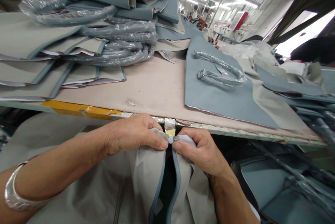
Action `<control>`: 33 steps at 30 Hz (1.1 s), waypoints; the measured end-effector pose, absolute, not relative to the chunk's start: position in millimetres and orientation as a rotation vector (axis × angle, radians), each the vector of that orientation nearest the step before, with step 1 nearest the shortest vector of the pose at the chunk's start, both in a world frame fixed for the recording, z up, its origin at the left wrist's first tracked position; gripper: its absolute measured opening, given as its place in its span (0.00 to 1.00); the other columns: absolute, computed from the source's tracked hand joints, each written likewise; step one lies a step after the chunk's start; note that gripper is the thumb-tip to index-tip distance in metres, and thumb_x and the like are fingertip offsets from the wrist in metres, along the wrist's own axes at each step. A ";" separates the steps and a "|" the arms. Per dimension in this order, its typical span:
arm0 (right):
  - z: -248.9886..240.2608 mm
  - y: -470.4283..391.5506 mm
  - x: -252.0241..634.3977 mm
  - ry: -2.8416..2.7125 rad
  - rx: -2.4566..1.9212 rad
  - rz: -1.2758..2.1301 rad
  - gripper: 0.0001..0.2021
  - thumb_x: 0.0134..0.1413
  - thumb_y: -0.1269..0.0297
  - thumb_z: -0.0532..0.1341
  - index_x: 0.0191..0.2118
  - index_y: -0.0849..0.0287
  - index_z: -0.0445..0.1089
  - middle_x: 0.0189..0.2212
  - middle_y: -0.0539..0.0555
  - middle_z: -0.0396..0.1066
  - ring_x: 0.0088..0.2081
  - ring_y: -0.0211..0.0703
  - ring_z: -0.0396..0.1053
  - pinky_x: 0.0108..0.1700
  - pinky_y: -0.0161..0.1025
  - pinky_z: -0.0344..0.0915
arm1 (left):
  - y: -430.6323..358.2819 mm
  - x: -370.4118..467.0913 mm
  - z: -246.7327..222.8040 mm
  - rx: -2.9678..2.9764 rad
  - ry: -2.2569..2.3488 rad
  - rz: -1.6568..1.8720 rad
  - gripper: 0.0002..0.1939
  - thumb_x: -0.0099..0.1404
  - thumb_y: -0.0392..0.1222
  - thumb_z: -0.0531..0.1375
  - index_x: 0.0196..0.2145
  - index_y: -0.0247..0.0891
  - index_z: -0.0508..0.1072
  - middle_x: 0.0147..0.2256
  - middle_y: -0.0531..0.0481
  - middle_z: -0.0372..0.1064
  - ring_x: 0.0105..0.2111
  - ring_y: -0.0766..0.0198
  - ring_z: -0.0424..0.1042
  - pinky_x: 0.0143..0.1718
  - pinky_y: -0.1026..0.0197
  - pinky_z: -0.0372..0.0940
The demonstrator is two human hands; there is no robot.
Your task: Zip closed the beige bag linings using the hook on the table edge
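Observation:
Both hands hold a light grey piece (146, 171) with blue-grey edging at the table's front edge. My left hand (138, 133) pinches its upper edge on the left, thumb on top. On the right, my right hand (201, 147) pinches the other edge, where a pale underside shows. Between the two thumbs sits a small round whitish part (170, 140), just below a metal-like tab (170, 126) on the table edge. Below the hands the two edged sides part around a dark opening. What the fingers press underneath is hidden.
The table (154, 84) carries stacked grey panels (23, 35) and plastic-wrapped straps (123, 32) on the left. To the right lies a blue-grey panel (217, 95) with a wrapped strap (222, 68). More blue-grey pieces (282, 182) are below the table at right.

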State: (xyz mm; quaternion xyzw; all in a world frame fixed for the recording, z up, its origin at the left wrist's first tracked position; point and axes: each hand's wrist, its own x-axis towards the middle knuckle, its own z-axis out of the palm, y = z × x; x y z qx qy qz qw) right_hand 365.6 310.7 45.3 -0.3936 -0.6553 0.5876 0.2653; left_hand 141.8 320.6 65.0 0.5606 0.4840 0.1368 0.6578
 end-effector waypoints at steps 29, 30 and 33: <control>40.6 309.3 369.9 -1.759 -1.045 1.626 0.17 0.53 0.56 0.67 0.25 0.63 0.64 0.18 0.44 0.52 0.21 0.29 0.45 0.21 0.29 0.43 | 318.4 140.7 64.0 1.231 1.048 0.306 0.15 0.48 0.50 0.67 0.25 0.34 0.73 0.21 0.55 0.58 0.21 0.70 0.52 0.22 0.66 0.45; 40.9 309.6 369.8 -1.765 -1.046 1.622 0.17 0.53 0.56 0.67 0.25 0.63 0.64 0.18 0.45 0.52 0.21 0.29 0.45 0.21 0.29 0.43 | 318.5 141.0 63.9 1.229 1.052 0.309 0.15 0.48 0.50 0.67 0.25 0.34 0.73 0.21 0.55 0.58 0.21 0.70 0.52 0.22 0.66 0.45; 42.0 310.6 368.9 -1.779 -1.047 1.615 0.18 0.54 0.55 0.66 0.25 0.63 0.63 0.18 0.45 0.53 0.21 0.29 0.45 0.21 0.29 0.43 | 319.0 142.1 63.4 1.229 1.053 0.312 0.15 0.47 0.49 0.67 0.25 0.34 0.72 0.20 0.55 0.58 0.21 0.70 0.52 0.22 0.66 0.45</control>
